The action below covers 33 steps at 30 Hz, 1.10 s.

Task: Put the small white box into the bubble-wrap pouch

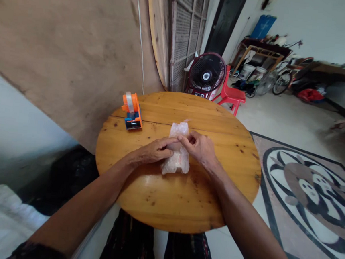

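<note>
A small pack in pinkish bubble wrap (178,162) lies near the middle of the round wooden table (165,209). My left hand (154,150) reaches in from its left side, fingers closed on the wrap with the thumb nearer to me. From the right, my right hand (200,147) pinches the wrap, its thumb pointing left and meeting the left fingertips over the pack. What the wrap encloses cannot be made out. An orange and blue tape dispenser (132,112) with a roll of clear tape stands at the table's far left.
Behind the table are a fan (206,75) and a red plastic chair (233,95). A brown board (78,36) leans along the left. Dark bags (72,175) sit on the floor at left. A bicycle (283,82) stands farther back.
</note>
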{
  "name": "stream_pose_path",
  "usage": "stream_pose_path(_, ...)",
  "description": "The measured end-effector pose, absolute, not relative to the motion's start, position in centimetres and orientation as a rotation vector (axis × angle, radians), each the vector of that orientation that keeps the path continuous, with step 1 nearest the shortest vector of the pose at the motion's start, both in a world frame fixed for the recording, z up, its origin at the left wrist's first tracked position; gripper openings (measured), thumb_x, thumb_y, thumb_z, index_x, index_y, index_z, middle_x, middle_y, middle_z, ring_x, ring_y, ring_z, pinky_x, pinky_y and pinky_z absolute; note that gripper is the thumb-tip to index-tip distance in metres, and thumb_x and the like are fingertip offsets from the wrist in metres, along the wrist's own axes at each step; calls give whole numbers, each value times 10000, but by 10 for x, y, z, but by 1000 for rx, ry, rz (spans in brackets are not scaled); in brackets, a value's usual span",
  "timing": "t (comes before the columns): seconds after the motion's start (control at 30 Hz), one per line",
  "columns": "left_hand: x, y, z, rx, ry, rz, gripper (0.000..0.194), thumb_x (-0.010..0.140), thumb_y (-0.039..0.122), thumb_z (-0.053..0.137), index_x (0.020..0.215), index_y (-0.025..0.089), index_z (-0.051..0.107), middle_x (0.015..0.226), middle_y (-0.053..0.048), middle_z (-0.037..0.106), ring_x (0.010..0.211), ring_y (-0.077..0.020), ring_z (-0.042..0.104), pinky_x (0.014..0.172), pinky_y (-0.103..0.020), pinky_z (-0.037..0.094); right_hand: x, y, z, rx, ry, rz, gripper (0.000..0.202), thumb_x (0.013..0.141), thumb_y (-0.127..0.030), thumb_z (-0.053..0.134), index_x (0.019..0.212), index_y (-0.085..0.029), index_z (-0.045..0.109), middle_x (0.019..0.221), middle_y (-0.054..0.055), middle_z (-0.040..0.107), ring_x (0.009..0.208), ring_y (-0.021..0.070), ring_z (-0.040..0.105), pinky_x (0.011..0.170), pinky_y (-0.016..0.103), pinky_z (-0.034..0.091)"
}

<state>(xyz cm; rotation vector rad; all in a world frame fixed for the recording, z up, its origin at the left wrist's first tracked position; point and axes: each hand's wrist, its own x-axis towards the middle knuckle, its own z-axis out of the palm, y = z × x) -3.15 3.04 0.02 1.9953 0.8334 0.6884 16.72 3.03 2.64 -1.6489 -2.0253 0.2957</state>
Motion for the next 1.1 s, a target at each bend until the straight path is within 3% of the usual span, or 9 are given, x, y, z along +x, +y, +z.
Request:
stream_pose_path(0.1,-31,29,2,1948,802,675,678,770,178,499,1441,230,418,1234,-54,642,973,-210,618,871,-366,505,166,30,25,-1606,-2037,321,465,834,-635,528,727,-196,642,671,38,669,605,167,573,557,273,326)
stream_pose_path(0.2,-31,29,2,1920,754,712,762,741,146,510,1481,230,351,1353,-70,577,1071,-230,595,914,-380,491,164,29,22,-1559,-2097,336,388,828,-575,567,798,-200,664,706,31,680,634,167,577,571,266,332)
stream_pose_path(0.37,-32,30,-1,1823,749,730,775,730,172,550,1479,226,359,1357,-84,576,1074,-240,600,893,-375,501,166,31,17,-1502,-2171,363,189,866,-319,527,844,-216,683,716,18,685,606,152,549,577,262,325)
stream_pose_path(0.5,-32,29,-1,1798,747,727,749,739,195,556,1467,249,384,1265,-53,620,992,-205,611,828,-319,503,175,37,18,-1612,-2022,307,264,894,-335,469,763,-202,656,662,33,654,574,157,522,544,266,301)
stream_pose_path(0.63,-34,29,-1,1825,891,692,713,744,243,569,1442,215,425,1024,-34,671,807,-177,595,702,-288,486,184,43,21,-1708,-1964,242,255,877,-313,466,714,-202,627,664,44,649,594,167,530,534,270,280)
stream_pose_path(0.8,-35,31,-6,1755,904,739,777,721,260,605,1456,143,381,1181,-108,631,987,-241,606,820,-352,498,191,46,21,-1849,-2030,179,205,837,-233,485,717,-193,646,691,75,676,620,183,558,534,287,253)
stream_pose_path(0.93,-34,30,-8,1748,921,730,788,716,261,608,1456,126,374,1248,-130,617,1034,-266,615,867,-387,501,186,43,20,-1752,-2052,282,192,845,-264,525,932,-204,685,853,73,733,712,197,621,590,276,348)
stream_pose_path(1.03,-34,30,-7,1798,920,761,760,710,249,611,1439,161,415,1317,-114,593,1076,-275,611,915,-400,494,179,40,18,-1657,-2059,350,346,848,-369,583,1151,-211,637,980,76,738,763,199,641,657,276,399)
stream_pose_path(1.1,-34,30,-6,1851,874,790,737,711,243,610,1427,193,442,1372,-91,562,1139,-283,586,965,-408,474,177,40,16,-1617,-2044,339,365,864,-412,568,1161,-211,637,982,79,734,761,197,636,660,276,397)
